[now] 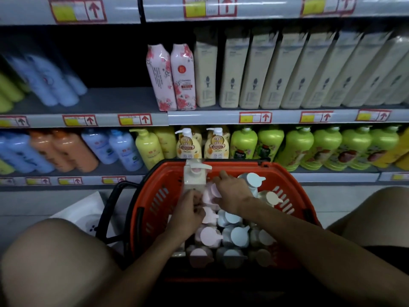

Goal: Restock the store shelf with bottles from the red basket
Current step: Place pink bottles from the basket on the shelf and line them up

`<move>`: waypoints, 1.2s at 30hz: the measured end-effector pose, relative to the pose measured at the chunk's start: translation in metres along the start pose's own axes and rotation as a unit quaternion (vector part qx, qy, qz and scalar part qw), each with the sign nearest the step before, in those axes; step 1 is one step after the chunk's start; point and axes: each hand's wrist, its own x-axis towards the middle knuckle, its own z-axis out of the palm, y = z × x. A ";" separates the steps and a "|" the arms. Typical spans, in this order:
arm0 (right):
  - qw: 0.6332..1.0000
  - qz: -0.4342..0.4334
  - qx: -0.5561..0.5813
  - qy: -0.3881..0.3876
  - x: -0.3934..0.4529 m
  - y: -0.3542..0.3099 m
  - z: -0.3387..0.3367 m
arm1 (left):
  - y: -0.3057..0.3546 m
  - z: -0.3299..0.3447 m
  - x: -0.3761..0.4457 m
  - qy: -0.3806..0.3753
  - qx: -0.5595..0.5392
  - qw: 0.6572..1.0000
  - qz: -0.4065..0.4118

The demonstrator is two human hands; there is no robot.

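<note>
Red basket (221,169): seen at lower centre of the frame, set on the floor against the shelf (124,100), between two bare knees. It is packed with upright pump bottles, viewed from above; pink caps are grouped at the left, pale blue caps in the middle, cream caps at the right. The exact count cannot be told, as hands and shadow cover some.

Cream pump bottle (193,178): one, raised above the others at the basket's far left, gripped low on its body by the left hand (188,210).

Right hand (232,191): laid over the pink bottle (209,192) just right of it, fingers curled down; whether the bottle is actually gripped cannot be told.

Black handle (108,209): folded out over the basket's left rim.

Shelf, middle tier: an open gap is found at centre left, between the blurred blue bottles (53,83) and two pink floral bottles (171,78). To the right, a row of at least eight tall cream bottles (292,69) is shown.

Shelf, lower tier: filled across with blue, orange, yellow and green pump bottles (298,147).
</note>
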 end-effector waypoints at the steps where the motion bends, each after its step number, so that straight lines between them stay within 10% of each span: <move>1: 1.000 -0.003 -0.004 0.007 -0.003 0.000 -0.006 | 0.000 -0.002 -0.001 -0.012 0.006 1.000 -0.002; 16: 0.957 0.101 0.063 0.263 -0.048 -0.050 -0.232 | 0.128 0.000 -0.002 0.259 -0.117 0.950 0.128; 23: 0.860 0.005 0.371 0.351 -0.091 -0.022 -0.258 | 0.183 -0.101 0.002 0.023 -0.358 0.931 0.067; 28: 0.766 -0.018 0.625 0.147 -0.094 -0.019 -0.225 | 0.229 -0.148 -0.005 -0.102 -0.417 0.899 0.084; 36: 0.682 0.029 0.651 0.332 -0.088 -0.029 -0.242 | 0.267 -0.167 0.005 -0.020 -0.180 0.971 0.156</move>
